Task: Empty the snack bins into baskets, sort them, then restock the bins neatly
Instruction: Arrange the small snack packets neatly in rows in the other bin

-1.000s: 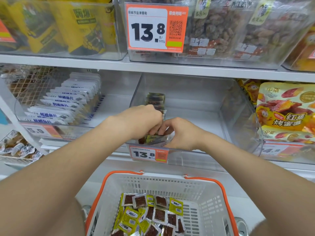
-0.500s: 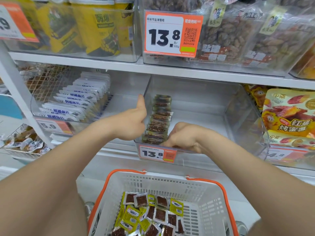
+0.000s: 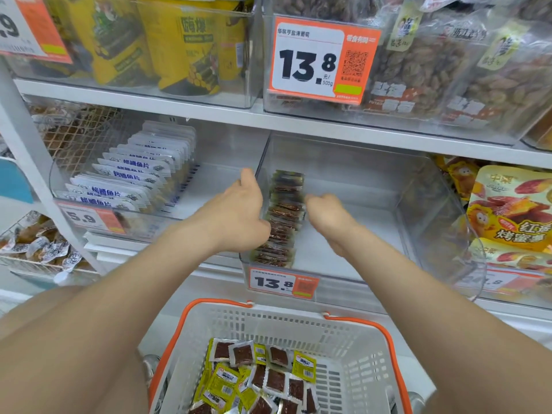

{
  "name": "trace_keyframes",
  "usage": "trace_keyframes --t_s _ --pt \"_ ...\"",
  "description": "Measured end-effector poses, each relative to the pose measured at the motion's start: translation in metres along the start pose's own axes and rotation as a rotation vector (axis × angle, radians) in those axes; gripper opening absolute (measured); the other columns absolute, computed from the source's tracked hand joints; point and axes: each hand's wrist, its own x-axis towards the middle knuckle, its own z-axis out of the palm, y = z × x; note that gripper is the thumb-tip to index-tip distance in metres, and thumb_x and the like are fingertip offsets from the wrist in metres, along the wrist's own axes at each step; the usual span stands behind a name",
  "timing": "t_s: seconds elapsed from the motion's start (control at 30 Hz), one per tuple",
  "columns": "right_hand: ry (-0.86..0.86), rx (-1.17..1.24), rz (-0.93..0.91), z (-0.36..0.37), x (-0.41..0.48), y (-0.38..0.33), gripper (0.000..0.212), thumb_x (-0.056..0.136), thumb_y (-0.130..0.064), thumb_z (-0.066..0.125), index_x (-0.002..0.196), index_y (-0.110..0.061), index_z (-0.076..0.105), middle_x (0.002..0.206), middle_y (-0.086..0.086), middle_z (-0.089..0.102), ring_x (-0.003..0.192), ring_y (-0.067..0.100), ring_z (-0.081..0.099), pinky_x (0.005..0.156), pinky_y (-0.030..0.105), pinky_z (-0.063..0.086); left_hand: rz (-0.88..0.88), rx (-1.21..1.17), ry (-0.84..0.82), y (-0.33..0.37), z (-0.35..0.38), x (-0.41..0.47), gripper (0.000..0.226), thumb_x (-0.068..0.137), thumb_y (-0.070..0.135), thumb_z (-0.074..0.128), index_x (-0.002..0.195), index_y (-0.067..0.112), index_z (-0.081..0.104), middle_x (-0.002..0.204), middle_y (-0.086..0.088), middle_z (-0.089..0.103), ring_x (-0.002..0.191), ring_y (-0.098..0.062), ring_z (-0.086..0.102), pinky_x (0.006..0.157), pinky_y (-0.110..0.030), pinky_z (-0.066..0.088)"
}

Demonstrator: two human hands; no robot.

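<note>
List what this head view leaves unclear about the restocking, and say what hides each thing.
Head view only.
Right hand: motion-blurred; touching the packet row or not, unclear.
Left hand: fingers hidden behind its own back.
Lower price tag: small print blurred.
Basket: near end cut off by the bottom edge.

2 hands: left hand [image 3: 239,216], right hand [image 3: 325,218]. 1 basket [image 3: 298,319] w/ a dozen-plus loose snack packets [image 3: 263,380], exact no. unclear. 1 row of dark packets [image 3: 283,216] in 1 clear bin [image 3: 373,201]. 5 price tags [image 3: 86,218], 2 marked 13.8.
</note>
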Motion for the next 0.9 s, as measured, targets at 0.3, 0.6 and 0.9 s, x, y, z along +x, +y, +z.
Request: trace_keyframes --t_s 0.3,0.6,0.9 --pt "-0.106 0.469 0.038 0.021 0.028 -0.013 0.038 0.107 -0.032 0.036 0.127 -0.011 0.061 0.12 0.009 0.069 0.095 0.018 0.059 0.098 0.04 0.044 -0.024 -0.086 -0.207 -0.006 -0.011 0.007 0.093 0.105 0.018 0.048 0.157 0.005 -0.028 0.114 -0.029 0.06 0.067 -0.012 0.05 0.055 -0.021 0.037" --pt "-0.206 0.427 -0.031 0.029 0.037 -0.013 0.031 0.106 -0.026 0.05 0.128 -0.009 0.065 0.125 0.016 0.072 0.108 0.025 0.069 0.096 0.039 0.054 -0.026 -0.108 -0.182 -0.006 -0.013 0.006 0.092 0.105 0.018 0.046 0.156 0.001 -0.028 0.085 -0.007 0.05 0.07 -0.009 0.05 0.059 -0.024 0.038" --pt "-0.255 -0.405 0.072 0.031 0.006 0.0 0.062 0.107 -0.061 0.032 0.126 -0.008 0.056 0.112 0.015 0.065 0.084 0.031 0.069 0.077 0.041 0.063 0.0 -0.125 -0.105 -0.009 -0.006 0.003 0.088 0.105 0.019 0.044 0.158 0.003 -0.024 0.103 -0.009 0.055 0.096 -0.023 0.056 0.085 -0.038 0.048"
